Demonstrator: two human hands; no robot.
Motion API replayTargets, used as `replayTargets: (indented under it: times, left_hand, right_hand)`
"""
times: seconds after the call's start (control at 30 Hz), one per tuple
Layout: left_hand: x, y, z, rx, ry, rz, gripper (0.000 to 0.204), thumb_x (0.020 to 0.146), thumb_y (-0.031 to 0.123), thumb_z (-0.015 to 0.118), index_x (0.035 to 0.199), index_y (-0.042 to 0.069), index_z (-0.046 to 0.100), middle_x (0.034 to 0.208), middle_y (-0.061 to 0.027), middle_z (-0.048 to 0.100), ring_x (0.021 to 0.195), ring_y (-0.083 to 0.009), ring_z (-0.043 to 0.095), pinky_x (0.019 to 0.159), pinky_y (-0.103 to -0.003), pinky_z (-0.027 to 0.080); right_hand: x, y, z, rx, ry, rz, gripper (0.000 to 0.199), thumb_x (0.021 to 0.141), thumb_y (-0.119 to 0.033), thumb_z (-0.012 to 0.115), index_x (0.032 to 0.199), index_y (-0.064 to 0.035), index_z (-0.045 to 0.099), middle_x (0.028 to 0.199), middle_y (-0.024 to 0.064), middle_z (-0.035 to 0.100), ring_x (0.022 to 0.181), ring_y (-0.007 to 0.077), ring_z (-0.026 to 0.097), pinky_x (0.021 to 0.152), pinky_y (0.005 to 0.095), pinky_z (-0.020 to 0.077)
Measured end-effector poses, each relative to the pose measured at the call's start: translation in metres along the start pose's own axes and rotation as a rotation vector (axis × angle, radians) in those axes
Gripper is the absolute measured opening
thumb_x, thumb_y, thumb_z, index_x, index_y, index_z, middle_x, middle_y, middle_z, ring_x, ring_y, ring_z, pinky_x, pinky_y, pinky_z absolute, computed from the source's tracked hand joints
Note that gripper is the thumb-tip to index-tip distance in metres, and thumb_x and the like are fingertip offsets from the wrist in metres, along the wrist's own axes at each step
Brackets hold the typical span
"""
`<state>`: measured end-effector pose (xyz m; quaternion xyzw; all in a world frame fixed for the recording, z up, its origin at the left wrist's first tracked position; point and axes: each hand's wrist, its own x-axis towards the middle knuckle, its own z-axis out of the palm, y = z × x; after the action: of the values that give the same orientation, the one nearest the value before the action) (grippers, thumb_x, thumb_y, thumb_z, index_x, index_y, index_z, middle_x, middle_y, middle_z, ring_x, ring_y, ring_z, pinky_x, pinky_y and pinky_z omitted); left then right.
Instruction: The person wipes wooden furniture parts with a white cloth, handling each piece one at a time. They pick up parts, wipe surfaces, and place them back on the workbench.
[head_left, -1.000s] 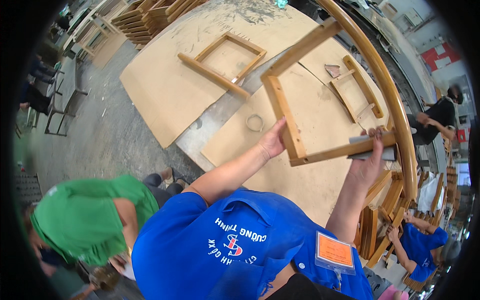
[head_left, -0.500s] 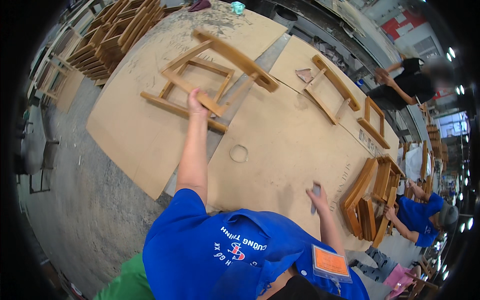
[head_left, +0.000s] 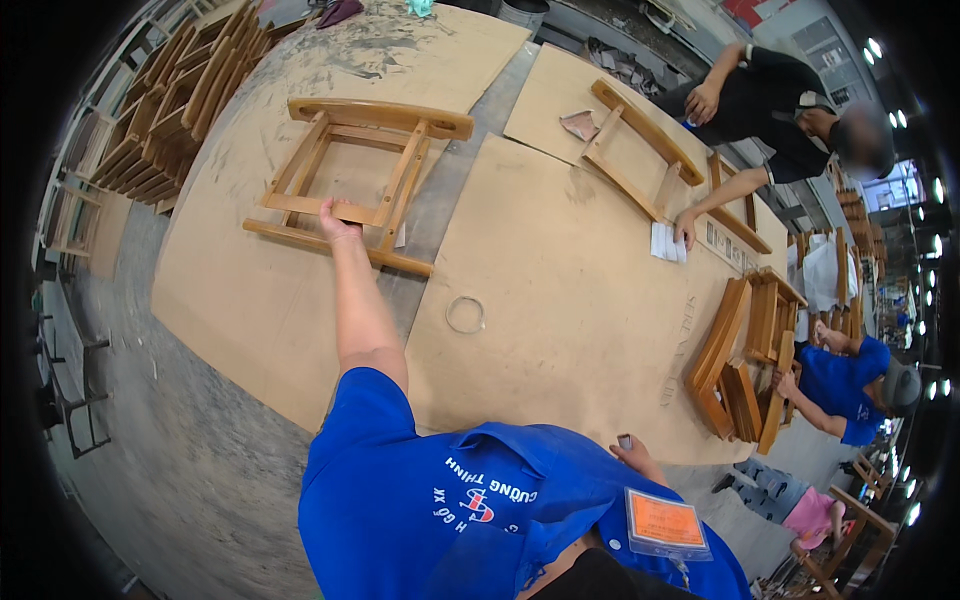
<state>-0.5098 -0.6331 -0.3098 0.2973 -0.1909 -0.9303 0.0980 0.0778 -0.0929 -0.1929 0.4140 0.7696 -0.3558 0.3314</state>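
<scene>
My left hand (head_left: 342,224) is closed round the near rail of a wooden frame (head_left: 380,113), which looks like a chair part with a curved far rail. That frame lies over a second wooden frame (head_left: 340,246); whether the two touch, I cannot tell. Close to my body at the table's near edge, my right hand (head_left: 634,458) grips a small grey block (head_left: 626,441), mostly hidden by the fingers. A thin ring (head_left: 466,314) lies on the cardboard between my hands.
Cardboard sheets (head_left: 540,370) cover the table. At the right are another wooden frame (head_left: 645,130) and a stack of frames (head_left: 725,370). A co-worker in black (head_left: 770,105) reaches in with a folded white sheet (head_left: 668,243). Another in blue (head_left: 845,385) handles the stack. More frames (head_left: 185,95) stand far left.
My left hand has brought its frame left and down over the other frame. My right hand has drawn back toward my body. The co-worker in black has reached over the table with the white sheet.
</scene>
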Motion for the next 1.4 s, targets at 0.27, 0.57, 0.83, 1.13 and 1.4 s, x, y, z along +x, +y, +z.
replayTargets:
  times: [0.27,0.57,0.83,1.13,1.4]
  left_hand:
    - [-0.004,-0.002,0.005,0.558,0.393,0.39,0.044,0.081,0.022,0.066,0.114,-0.001,0.049,0.099,-0.0151,0.054,0.095,-0.0306,0.055,0.083,-0.045,0.046]
    - [-0.061,-0.048,0.024,2.325,-0.271,0.343,0.06,0.074,0.052,0.071,0.106,0.001,0.067,0.103,-0.0224,0.067,0.098,-0.0364,0.065,0.085,-0.044,0.051]
    - [-0.068,-0.064,0.019,2.633,-0.118,0.49,0.038,0.082,0.036,0.068,0.107,0.008,0.065,0.107,-0.0152,0.068,0.103,-0.0318,0.065,0.107,-0.052,0.028]
    - [-0.118,-0.072,0.023,2.318,-0.207,0.89,0.075,0.08,0.035,0.071,0.142,0.009,0.037,0.14,-0.0203,0.041,0.13,-0.0376,0.036,0.108,-0.05,0.028]
    - [-0.262,-0.153,-0.051,1.994,-0.794,0.804,0.063,0.079,0.018,0.072,0.133,0.003,0.046,0.128,-0.0215,0.051,0.122,-0.0371,0.045,0.103,-0.046,0.036]
  right_hand:
    - [0.019,-0.005,0.008,-0.009,-0.005,-0.02,0.054,0.077,-0.035,0.074,0.117,-0.0035,0.056,0.088,0.0148,0.065,0.068,0.0204,0.064,0.064,0.0347,0.0527]
    - [0.018,0.011,0.027,-0.291,0.035,-0.122,0.057,0.074,-0.042,0.072,0.112,-0.0032,0.058,0.106,0.022,0.064,0.1,0.0365,0.062,0.085,0.0421,0.0493]
    - [0.012,0.004,0.047,-0.205,0.11,-0.115,0.056,0.074,-0.041,0.071,0.115,-0.005,0.057,0.107,0.0208,0.064,0.101,0.0363,0.061,0.088,0.0423,0.0485]
    - [0.019,0.045,0.004,-0.114,0.294,-0.102,0.052,0.074,-0.033,0.071,0.114,-0.0028,0.057,0.108,0.0221,0.063,0.103,0.037,0.06,0.09,0.0429,0.0478]
    - [0.027,0.078,-0.123,-0.048,0.735,-0.023,0.055,0.076,-0.021,0.069,0.126,-0.0112,0.048,0.123,0.0148,0.055,0.116,0.0335,0.052,0.094,0.0454,0.0447]
